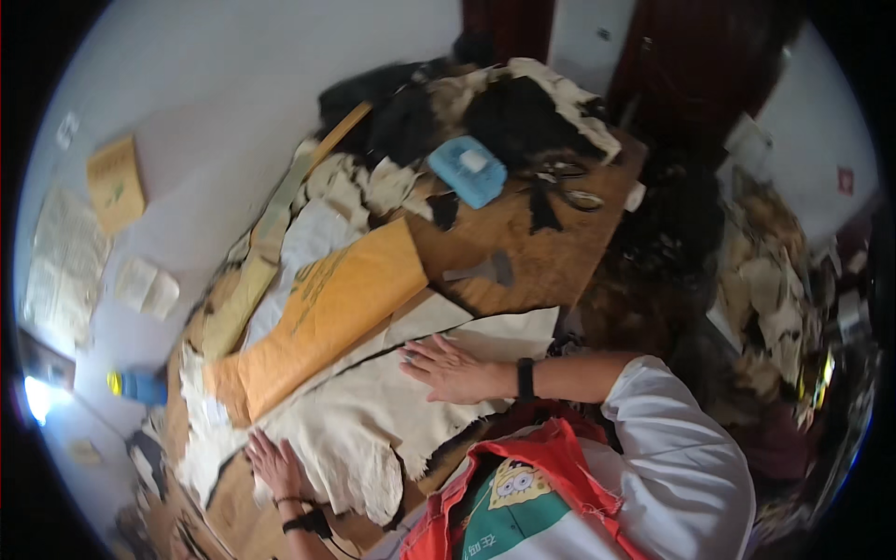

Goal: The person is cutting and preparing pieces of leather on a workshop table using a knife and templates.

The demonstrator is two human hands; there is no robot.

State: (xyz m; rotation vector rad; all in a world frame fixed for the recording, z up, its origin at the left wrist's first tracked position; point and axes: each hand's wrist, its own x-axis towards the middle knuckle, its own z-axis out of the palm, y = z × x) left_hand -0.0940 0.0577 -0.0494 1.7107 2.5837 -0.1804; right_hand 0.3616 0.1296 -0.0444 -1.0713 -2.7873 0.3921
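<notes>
You are in what looks like a small workshop where hides or cloth are worked. A large wooden counter (597,224) fills the middle of the room, and ragged-edged cream sheets (345,467) lie spread across it in front of you. Black and cream offcuts (523,112) heap up at its far end, with what look like scissors (585,192) near them. To your right sits another jumble of pale and brown scraps (770,299). Paper sheets (65,257) hang on the plain white wall (233,93) at your left.
</notes>
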